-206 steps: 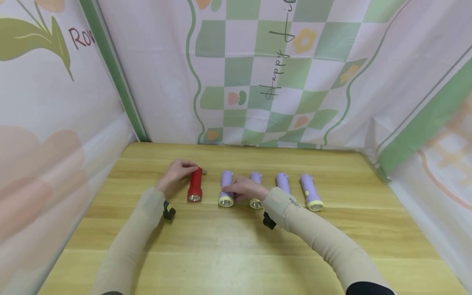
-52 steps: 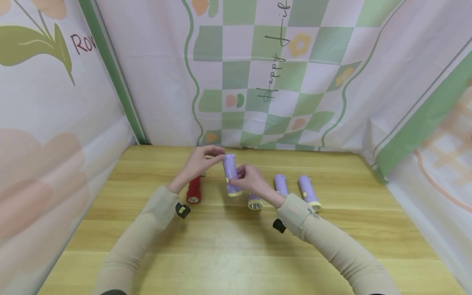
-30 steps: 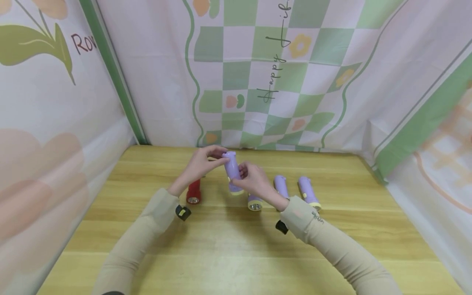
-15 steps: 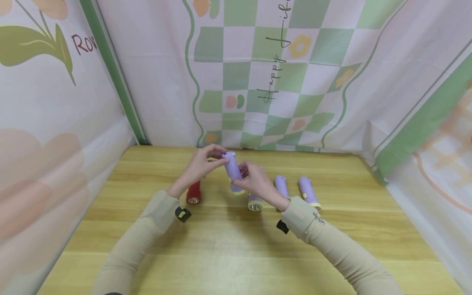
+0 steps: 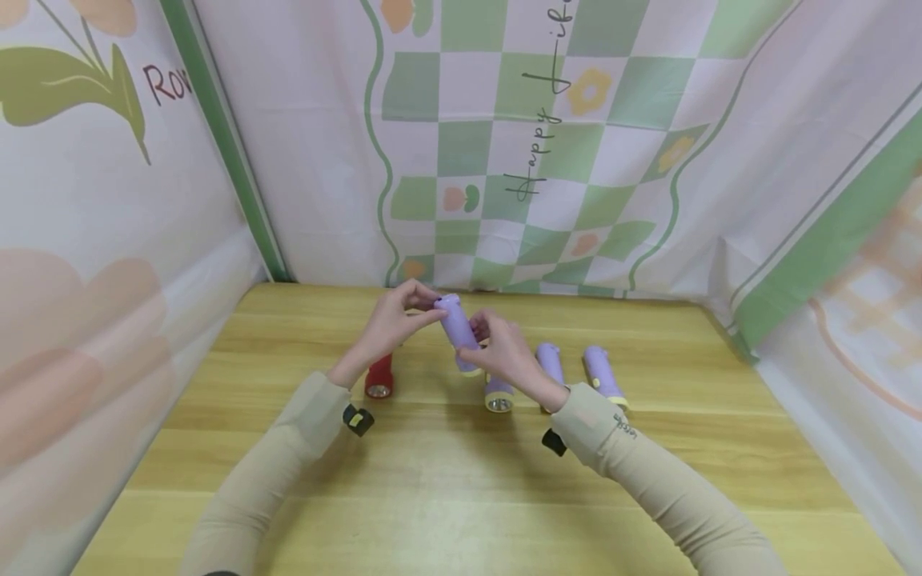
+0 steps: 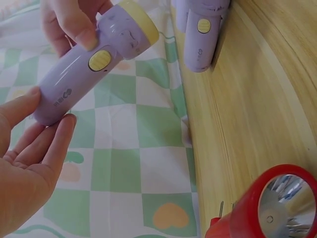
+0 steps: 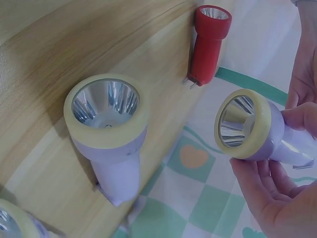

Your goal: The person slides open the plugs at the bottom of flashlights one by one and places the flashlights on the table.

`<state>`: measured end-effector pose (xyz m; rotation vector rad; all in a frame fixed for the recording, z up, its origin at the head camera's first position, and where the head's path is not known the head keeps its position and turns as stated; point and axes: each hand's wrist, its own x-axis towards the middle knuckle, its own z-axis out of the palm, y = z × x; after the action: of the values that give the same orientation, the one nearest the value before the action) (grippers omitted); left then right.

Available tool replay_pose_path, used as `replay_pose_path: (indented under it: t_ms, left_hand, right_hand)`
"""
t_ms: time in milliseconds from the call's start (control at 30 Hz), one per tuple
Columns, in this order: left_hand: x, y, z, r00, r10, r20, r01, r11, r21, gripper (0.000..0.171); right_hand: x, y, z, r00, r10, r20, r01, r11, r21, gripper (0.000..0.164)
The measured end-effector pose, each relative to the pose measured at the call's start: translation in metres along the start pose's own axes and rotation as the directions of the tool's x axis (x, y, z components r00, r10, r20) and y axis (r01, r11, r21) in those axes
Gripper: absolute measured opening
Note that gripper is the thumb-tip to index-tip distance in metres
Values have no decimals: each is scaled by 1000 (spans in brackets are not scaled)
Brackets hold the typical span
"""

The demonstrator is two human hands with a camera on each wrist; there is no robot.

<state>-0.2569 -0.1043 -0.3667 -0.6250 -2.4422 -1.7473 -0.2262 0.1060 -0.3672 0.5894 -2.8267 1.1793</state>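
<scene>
A lilac flashlight point(image 5: 454, 322) with a cream head ring hangs tilted above the table, held by both hands. My left hand point(image 5: 392, 322) pinches its tail end between thumb and fingers. My right hand point(image 5: 507, 354) grips it near the head, with the thumb beside the yellow switch point(image 6: 99, 60) in the left wrist view. The right wrist view shows its silver reflector point(image 7: 237, 121). To the left lies a red flashlight point(image 5: 379, 378), partly behind my left hand; metal prongs point(image 7: 192, 83) stick out at its tail. Below my right hand lies another lilac flashlight point(image 5: 499, 395), partly hidden.
Two more lilac flashlights, one in the middle point(image 5: 550, 362) and one farther right point(image 5: 601, 373), lie on the wooden table point(image 5: 446, 496). A checkered curtain point(image 5: 504, 144) hangs behind the table's far edge, with further cloth at both sides.
Earlier my left hand was at the red flashlight and my right on a lilac one lying there. That lilac flashlight was lifted into both hands; lately its head has swung slightly right.
</scene>
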Motion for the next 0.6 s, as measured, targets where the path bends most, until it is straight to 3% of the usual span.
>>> replay_pose_path:
  t_ms: [600]
  left_hand:
    - [-2, -2, 0, 995, 75, -60, -75, 997, 1, 20]
  right_hand:
    - [0, -4, 1, 999, -13, -42, 14, 1000, 25, 37]
